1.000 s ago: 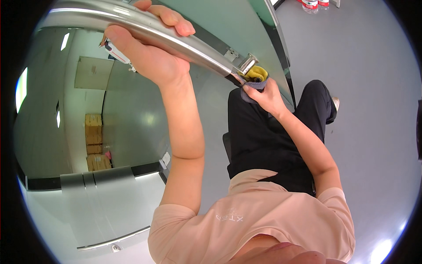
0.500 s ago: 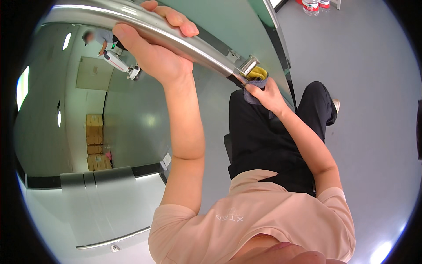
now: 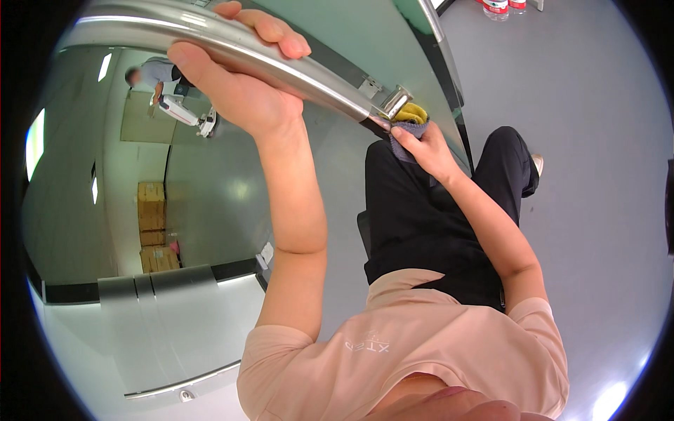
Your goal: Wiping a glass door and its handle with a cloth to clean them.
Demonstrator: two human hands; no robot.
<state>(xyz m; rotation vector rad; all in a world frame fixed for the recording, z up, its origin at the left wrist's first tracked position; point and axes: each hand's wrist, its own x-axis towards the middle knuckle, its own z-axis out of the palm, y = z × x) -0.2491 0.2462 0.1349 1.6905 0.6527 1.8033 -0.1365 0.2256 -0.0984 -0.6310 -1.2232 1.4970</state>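
A stainless-steel tubular rail (image 3: 330, 90) runs diagonally from the upper left along a green glass panel (image 3: 379, 38). My left hand (image 3: 246, 98) grips the rail from below, fingers curled over its far side and thumb along the near side. My right hand (image 3: 425, 147) pinches a folded grey and yellow cloth (image 3: 411, 113) at the rail's lower end, beside a short steel bracket (image 3: 397, 99). Part of the cloth and the fingers under it are hidden. My black-trousered knees show below the rail's end.
At the left, in or through glass, a person (image 3: 158, 73) handles a white wheeled machine (image 3: 184, 111); cardboard boxes (image 3: 152, 210) are stacked lower down. Water bottles with red labels (image 3: 496, 10) stand at top right on the grey floor (image 3: 590, 140). A dark seat edge (image 3: 361, 228) shows beside my leg.
The person with the white machine has come into fuller view at the left and shifted slightly leftward. My hands keep their holds, with slight shifting of the right hand and cloth.
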